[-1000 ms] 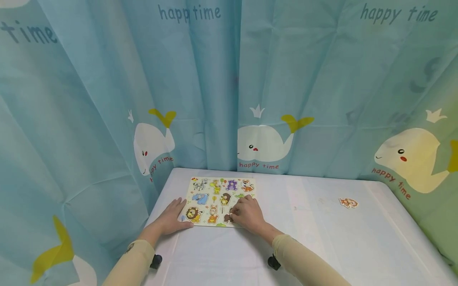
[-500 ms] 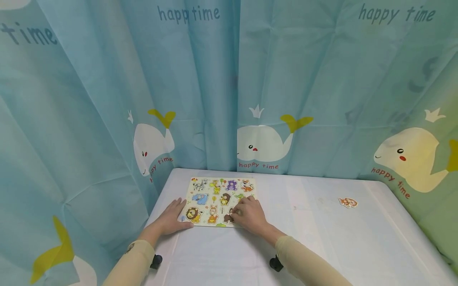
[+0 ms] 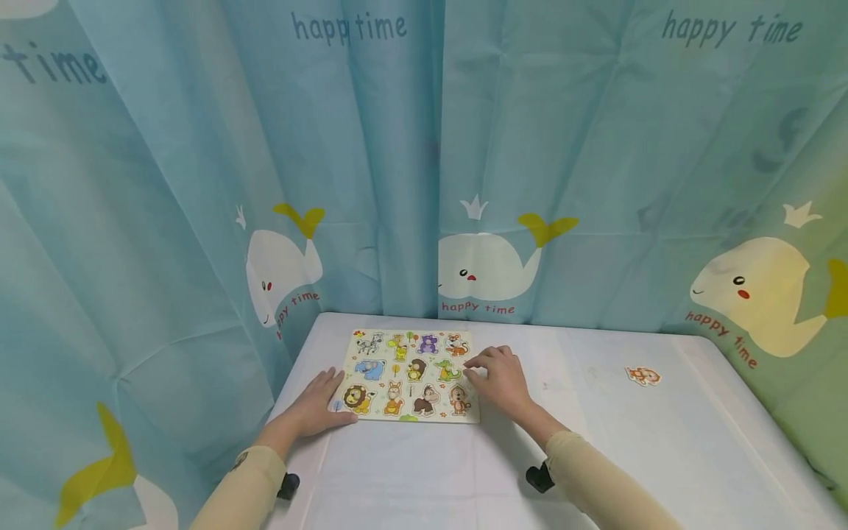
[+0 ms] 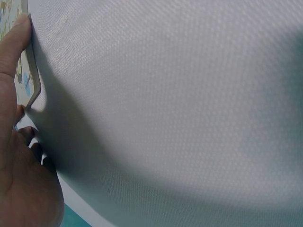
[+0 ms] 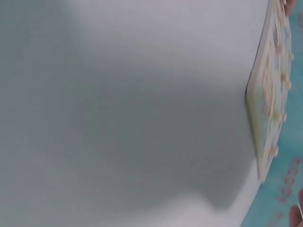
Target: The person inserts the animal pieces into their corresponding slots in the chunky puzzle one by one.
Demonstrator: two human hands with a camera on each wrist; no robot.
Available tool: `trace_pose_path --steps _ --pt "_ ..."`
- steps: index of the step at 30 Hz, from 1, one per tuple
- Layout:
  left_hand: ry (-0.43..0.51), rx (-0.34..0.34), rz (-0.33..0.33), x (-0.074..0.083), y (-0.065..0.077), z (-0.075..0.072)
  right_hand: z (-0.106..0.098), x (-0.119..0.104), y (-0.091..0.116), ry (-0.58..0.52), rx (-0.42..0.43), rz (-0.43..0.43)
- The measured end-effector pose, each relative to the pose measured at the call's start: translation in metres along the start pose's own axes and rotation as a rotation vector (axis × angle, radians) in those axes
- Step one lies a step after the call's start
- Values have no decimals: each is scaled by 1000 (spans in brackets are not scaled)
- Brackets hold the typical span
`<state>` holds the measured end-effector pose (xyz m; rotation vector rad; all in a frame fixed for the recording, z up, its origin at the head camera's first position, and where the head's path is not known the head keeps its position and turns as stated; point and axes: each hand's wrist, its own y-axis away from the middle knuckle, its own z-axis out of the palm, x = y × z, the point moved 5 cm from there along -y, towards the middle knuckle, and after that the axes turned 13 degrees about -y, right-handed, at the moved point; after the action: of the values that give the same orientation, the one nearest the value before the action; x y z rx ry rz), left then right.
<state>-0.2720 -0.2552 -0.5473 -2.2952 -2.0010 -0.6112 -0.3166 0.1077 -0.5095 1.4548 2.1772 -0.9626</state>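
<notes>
A wooden animal puzzle board (image 3: pixel 380 390) lies flat at the back left of the table. Its near row has a lion (image 3: pixel 358 398), a kangaroo (image 3: pixel 393 400), a gorilla (image 3: pixel 426 400) and a monkey picture (image 3: pixel 460 400). My left hand (image 3: pixel 314 406) spreads round the board's near left corner; in the left wrist view its thumb (image 4: pixel 20 35) touches the board's edge. Just off the board's right edge, my right hand (image 3: pixel 501 379) is raised with loosely bent fingers by the crocodile (image 3: pixel 448 371), and I see nothing in its grasp. Only fingertips show in the right wrist view.
A loose monkey puzzle piece (image 3: pixel 642 376) lies on the right part of the white-covered table (image 3: pixel 596 442). Blue whale-print curtains (image 3: pixel 397 147) hang along the back and both sides of the table.
My right hand has let go of the gorilla piece and moved right, off the board, uncovering the gorilla, the crocodile and the monkey picture. The left hand stays at its corner.
</notes>
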Motion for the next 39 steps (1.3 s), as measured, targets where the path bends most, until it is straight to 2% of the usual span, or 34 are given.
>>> trace_pose_path --steps 9,16,39 --pt "-1 -3 0 -1 0 0 -48 53 10 -24 84 158" --pt "-2 -13 -6 -2 -1 1 -79 76 24 -15 120 189" --pt "-10 7 21 -2 -1 2 -121 119 51 82 164 282"
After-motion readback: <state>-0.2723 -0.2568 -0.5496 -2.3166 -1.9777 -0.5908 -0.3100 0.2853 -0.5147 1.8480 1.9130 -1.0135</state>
